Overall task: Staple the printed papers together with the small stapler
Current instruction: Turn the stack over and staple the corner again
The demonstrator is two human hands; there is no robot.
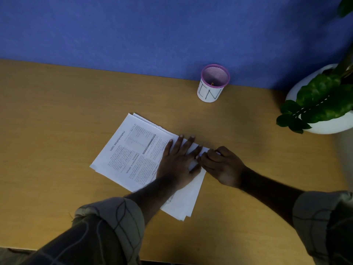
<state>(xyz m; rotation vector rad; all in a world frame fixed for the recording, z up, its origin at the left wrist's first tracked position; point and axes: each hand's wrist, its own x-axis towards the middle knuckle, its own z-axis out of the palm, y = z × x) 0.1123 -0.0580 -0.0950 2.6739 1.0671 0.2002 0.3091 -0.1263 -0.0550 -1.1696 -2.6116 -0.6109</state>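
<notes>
Head view: I see the stack of white printed papers (133, 153) lying skewed on the tan wooden desk (57, 115), my left hand (178, 159) spread flat on it. My right hand (221, 165) is curled at its far right corner; whether it grips anything I cannot tell.

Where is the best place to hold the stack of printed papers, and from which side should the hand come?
Judging from its pose, grip the printed papers at the loose near-left edge, coming from the left. The sheets lie flat and slightly fanned, the left hand already presses the right part down, and the right hand is closed at the far-right corner. That leaves the left side free and unobstructed.
</notes>
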